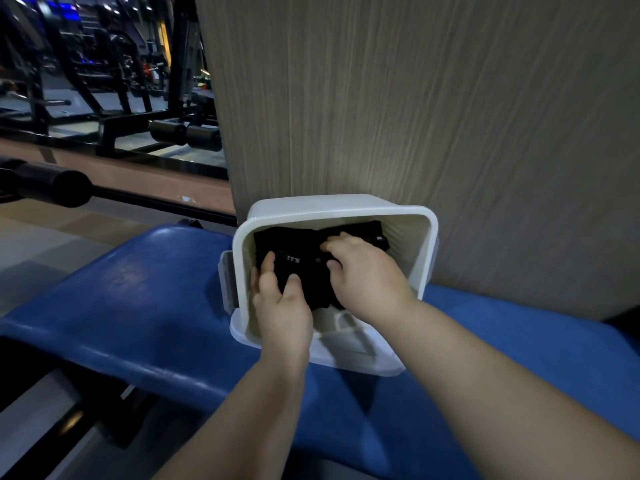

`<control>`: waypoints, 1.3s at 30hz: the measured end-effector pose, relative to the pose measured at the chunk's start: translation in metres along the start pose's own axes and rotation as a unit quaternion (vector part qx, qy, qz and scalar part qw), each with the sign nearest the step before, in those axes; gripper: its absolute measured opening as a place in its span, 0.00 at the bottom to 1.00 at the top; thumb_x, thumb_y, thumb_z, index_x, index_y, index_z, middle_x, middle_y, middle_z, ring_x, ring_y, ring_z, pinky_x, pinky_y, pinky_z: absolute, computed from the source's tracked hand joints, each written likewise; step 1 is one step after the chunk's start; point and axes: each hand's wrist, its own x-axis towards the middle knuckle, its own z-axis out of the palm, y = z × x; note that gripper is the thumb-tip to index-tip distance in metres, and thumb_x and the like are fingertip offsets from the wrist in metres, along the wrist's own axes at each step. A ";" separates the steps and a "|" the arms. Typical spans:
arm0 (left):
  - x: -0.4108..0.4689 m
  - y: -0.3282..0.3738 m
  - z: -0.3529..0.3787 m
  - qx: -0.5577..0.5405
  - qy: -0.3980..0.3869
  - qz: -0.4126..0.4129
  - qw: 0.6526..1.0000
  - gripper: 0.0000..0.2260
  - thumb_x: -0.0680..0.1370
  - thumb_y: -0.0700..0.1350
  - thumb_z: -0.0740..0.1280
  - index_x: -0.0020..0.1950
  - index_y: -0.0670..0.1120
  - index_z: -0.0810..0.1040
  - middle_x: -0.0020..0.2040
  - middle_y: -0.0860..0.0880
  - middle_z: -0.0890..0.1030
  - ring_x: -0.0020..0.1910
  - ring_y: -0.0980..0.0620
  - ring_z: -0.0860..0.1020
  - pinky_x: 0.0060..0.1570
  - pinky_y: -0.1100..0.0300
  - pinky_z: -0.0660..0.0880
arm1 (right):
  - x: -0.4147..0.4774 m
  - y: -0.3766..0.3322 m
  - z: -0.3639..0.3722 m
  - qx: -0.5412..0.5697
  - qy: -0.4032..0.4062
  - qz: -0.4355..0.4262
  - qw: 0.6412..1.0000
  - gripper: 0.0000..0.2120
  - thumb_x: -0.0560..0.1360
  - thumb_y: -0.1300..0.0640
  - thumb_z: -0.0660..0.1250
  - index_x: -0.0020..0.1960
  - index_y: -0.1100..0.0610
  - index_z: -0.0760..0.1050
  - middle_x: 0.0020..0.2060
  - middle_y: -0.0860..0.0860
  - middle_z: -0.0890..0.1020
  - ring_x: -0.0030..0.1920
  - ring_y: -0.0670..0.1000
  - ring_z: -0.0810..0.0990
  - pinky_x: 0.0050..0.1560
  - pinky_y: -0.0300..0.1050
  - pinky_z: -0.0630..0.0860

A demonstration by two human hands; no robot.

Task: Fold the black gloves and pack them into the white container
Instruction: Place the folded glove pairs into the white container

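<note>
The white container [424, 237] stands on a blue padded bench, against a wood-grain panel. Folded black gloves [298, 247] with small white lettering lie inside it. My left hand [280, 306] reaches over the near rim and grips the gloves' left part, thumb and fingers curled round the fabric. My right hand [363, 271] is also inside the container, its fingers curled down onto the gloves' right part. The gloves' lower edge is hidden behind both hands.
The blue bench [138, 306] extends left and right of the container. A wood-grain panel [415, 98] rises right behind it. A black padded bar [45, 181] and dark gym machines [104, 64] stand at the far left.
</note>
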 end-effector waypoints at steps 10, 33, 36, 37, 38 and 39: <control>-0.074 -0.027 0.047 0.072 -0.044 -0.019 0.996 0.20 0.79 0.43 0.63 0.71 0.48 0.65 0.70 0.48 0.64 0.69 0.48 0.64 0.69 0.49 0.63 | -0.104 0.093 -0.011 -0.026 0.001 0.122 0.992 0.14 0.79 0.55 0.59 0.62 0.49 0.76 0.59 0.47 0.78 0.60 0.51 0.74 0.53 0.43 0.71; -0.219 -0.062 0.285 0.179 -0.406 -0.066 0.894 0.12 0.81 0.48 0.61 0.63 0.48 0.72 0.53 0.55 0.73 0.47 0.59 0.72 0.46 0.66 0.66 | -0.251 0.302 -0.096 0.056 0.108 0.448 0.886 0.13 0.76 0.53 0.64 0.60 0.49 0.77 0.54 0.46 0.80 0.53 0.48 0.78 0.48 0.42 0.72; -0.234 -0.062 0.321 0.188 -0.432 -0.088 0.878 0.06 0.81 0.49 0.60 0.56 0.49 0.72 0.44 0.56 0.73 0.44 0.56 0.72 0.42 0.63 0.67 | -0.265 0.323 -0.110 0.056 0.153 0.472 0.866 0.16 0.77 0.53 0.64 0.64 0.50 0.74 0.59 0.49 0.78 0.57 0.51 0.77 0.50 0.44 0.73; -0.238 -0.063 0.332 0.191 -0.437 -0.092 0.874 0.05 0.82 0.49 0.60 0.54 0.50 0.72 0.41 0.56 0.72 0.41 0.57 0.71 0.39 0.64 0.68 | -0.269 0.329 -0.113 0.056 0.162 0.478 0.862 0.17 0.77 0.53 0.64 0.65 0.50 0.73 0.61 0.50 0.76 0.57 0.53 0.76 0.51 0.45 0.73; -0.242 -0.064 0.343 0.193 -0.440 -0.095 0.872 0.05 0.82 0.49 0.60 0.53 0.49 0.71 0.40 0.55 0.72 0.40 0.57 0.71 0.37 0.64 0.68 | -0.272 0.335 -0.115 0.058 0.168 0.484 0.857 0.18 0.77 0.53 0.64 0.66 0.51 0.72 0.63 0.51 0.75 0.57 0.54 0.76 0.51 0.46 0.73; -0.245 -0.066 0.353 0.195 -0.445 -0.095 0.869 0.06 0.82 0.49 0.60 0.54 0.49 0.72 0.41 0.53 0.74 0.41 0.55 0.73 0.39 0.64 0.69 | -0.275 0.340 -0.117 0.063 0.173 0.489 0.853 0.18 0.77 0.53 0.64 0.67 0.50 0.71 0.64 0.51 0.73 0.58 0.55 0.76 0.52 0.46 0.73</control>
